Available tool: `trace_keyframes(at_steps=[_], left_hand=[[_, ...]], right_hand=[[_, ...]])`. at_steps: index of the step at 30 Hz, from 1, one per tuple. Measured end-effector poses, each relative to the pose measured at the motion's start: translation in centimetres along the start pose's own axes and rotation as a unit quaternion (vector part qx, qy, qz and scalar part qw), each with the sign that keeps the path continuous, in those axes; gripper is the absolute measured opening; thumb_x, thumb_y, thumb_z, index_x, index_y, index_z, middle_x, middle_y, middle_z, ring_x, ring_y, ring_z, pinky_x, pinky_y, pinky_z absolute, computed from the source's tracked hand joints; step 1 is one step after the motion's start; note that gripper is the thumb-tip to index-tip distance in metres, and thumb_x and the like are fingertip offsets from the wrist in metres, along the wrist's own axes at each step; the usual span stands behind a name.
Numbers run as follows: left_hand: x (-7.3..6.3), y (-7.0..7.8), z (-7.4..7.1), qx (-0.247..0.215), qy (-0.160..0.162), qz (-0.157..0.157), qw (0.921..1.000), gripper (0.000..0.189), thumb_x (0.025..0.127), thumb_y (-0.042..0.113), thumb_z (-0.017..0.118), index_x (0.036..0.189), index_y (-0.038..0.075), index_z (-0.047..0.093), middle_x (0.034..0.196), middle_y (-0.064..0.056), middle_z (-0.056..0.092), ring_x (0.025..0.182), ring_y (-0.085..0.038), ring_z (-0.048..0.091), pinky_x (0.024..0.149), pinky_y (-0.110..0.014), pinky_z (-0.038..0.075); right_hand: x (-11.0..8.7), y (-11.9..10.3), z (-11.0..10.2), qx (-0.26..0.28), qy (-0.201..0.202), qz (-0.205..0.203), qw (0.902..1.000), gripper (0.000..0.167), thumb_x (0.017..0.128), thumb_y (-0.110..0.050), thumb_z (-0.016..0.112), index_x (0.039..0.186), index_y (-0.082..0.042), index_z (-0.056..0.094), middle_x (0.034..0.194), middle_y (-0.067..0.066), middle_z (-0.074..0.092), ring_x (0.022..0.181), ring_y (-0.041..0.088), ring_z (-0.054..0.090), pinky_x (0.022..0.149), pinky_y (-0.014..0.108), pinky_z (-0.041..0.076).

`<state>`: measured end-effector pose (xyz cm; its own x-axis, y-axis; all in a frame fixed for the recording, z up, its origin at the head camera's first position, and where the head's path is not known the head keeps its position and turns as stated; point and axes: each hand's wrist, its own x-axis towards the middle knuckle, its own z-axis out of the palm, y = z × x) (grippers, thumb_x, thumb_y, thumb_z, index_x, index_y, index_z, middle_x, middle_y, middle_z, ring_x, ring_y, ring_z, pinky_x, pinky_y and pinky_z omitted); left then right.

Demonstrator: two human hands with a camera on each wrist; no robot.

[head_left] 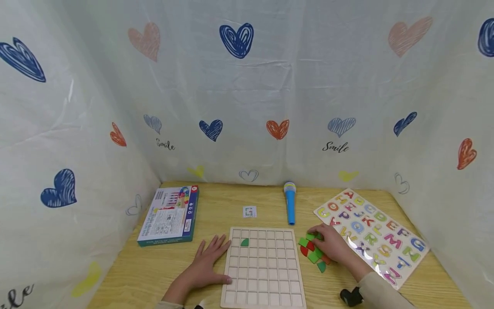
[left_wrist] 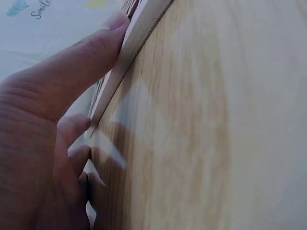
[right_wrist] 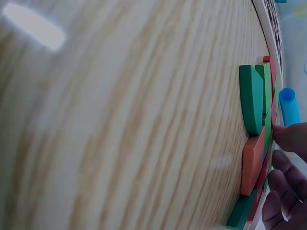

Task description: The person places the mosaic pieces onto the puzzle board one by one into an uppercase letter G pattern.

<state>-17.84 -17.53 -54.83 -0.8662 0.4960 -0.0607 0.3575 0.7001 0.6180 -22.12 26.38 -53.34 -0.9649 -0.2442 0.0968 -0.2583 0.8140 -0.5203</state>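
A pale wooden grid board (head_left: 262, 268) lies on the table with one green quarter-round piece (head_left: 245, 242) in an upper-left cell. My left hand (head_left: 204, 266) rests beside the board's left side with fingers spread. Its thumb (left_wrist: 103, 45) presses against the board's edge in the left wrist view. My right hand (head_left: 332, 242) is over a cluster of flat red and green pieces (head_left: 313, 254) just right of the board. In the right wrist view, the thumb (right_wrist: 291, 138) and bent fingers stand apart at the cluster, fingertips right at the pieces. A dark green piece (right_wrist: 251, 98) lies nearest that camera.
Behind the board are a small pattern card (head_left: 249, 211) and a blue toy microphone (head_left: 291, 206). A boxed game (head_left: 170, 214) lies at the back left. An alphabet puzzle board (head_left: 376, 236) extends under the right forearm's side. Heart-printed curtains (head_left: 247, 98) enclose the table.
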Motion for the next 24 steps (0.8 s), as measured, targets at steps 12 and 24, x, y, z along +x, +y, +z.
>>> trace_keyframes(at_steps=[12,24], left_hand=[[-0.17,0.21,-0.03,-0.005,0.003,0.004,1.0,0.106,0.077,0.062,0.08,0.16,0.014,0.034,0.169,-0.012,0.02,0.155,-0.04,0.007,0.12,-0.063,-0.01],[-0.07,0.23,-0.08,-0.002,-0.002,-0.003,1.0,0.107,0.077,0.063,0.079,0.161,0.015,0.033,0.169,-0.011,0.018,0.155,-0.039,0.006,0.12,-0.063,-0.01]], right_hand=[[0.36,-0.42,-0.03,0.008,-0.003,0.014,0.9999,0.02,0.088,-0.007,0.078,0.107,-0.01,0.073,0.095,-0.001,0.063,0.085,0.014,0.058,0.075,0.035,0.054],[0.36,-0.29,-0.06,0.036,0.012,0.006,0.9992,0.014,0.094,-0.007,0.072,0.105,-0.016,0.069,0.086,-0.009,0.062,0.077,0.005,0.056,0.07,0.026,0.052]])
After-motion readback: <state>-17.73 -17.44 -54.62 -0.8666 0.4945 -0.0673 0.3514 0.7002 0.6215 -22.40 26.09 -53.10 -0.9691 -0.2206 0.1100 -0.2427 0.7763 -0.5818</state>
